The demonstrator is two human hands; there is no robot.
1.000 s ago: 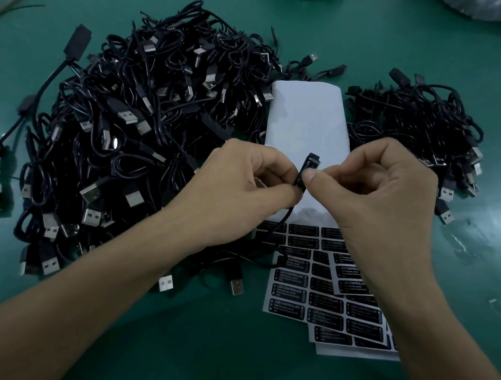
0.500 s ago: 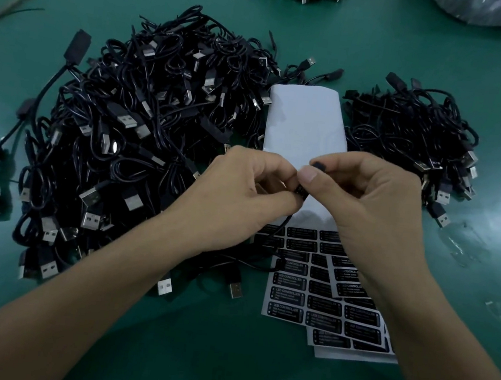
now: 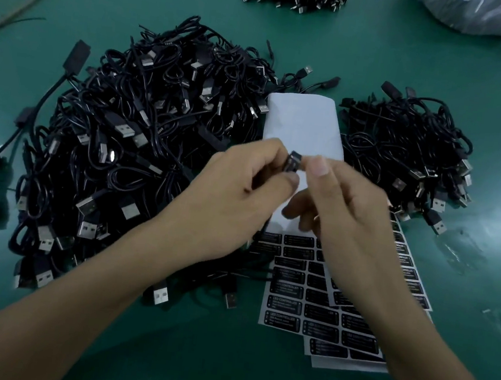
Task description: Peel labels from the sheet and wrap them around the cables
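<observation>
- I read label sheets [image 3: 289,290] lying flat toward the table's [image 3: 483,106] near edge.
- The left hand [image 3: 235,206] pinches the cable [image 3: 293,162] above them. The right hand [image 3: 351,219] has its thumb just beside the cable, but its grasp is unreadable through blur.
- Beyond: large cable pile [image 3: 130,146] at left, smaller pile [image 3: 401,150] at right.

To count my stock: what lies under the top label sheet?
A lower label sheet pokes out below and right of the top label sheet. The right arm covers much of the overlap, so more sheets may hide there.
</observation>
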